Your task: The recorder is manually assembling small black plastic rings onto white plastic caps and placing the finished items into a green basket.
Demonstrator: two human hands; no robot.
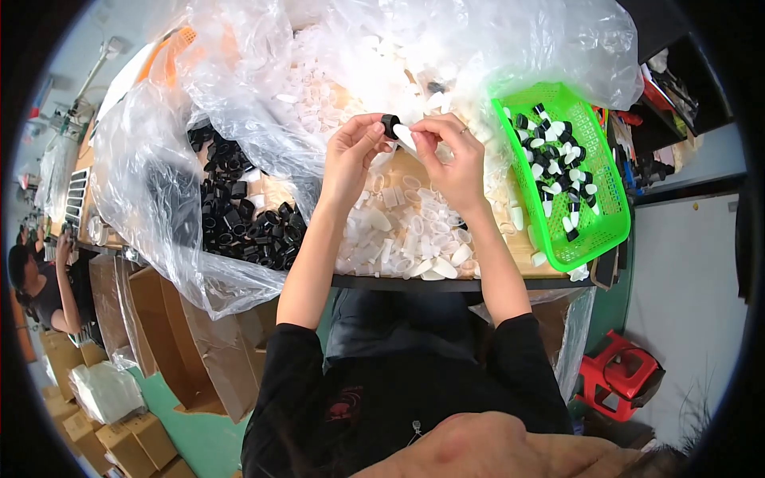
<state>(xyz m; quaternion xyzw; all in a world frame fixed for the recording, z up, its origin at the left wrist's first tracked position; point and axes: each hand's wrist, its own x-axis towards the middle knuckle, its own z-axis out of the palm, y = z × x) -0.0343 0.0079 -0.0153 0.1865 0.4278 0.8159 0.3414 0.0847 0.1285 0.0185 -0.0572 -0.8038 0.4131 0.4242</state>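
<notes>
Above the middle of the table both my hands meet. Between the thumb and fingers of my left hand (355, 150) is a black plastic ring-shaped cap (390, 125). My right hand (451, 155) pinches a white oval plastic piece (406, 137), its end against the black cap; whether it sits inside cannot be told. Beneath my hands lies a heap of loose white and clear plastic pieces (398, 231). To the left, many black caps (239, 223) rest in an opened clear plastic bag (147, 191). On the right, a green basket (612, 187) holds several black-and-white joined pieces (570, 163).
More clear plastic sheeting (550, 40) covers the table's far side. Cardboard boxes (171, 334) stand below the table at left. A red stool (617, 374) is on the floor at right. Another person (52, 287) works at the far left.
</notes>
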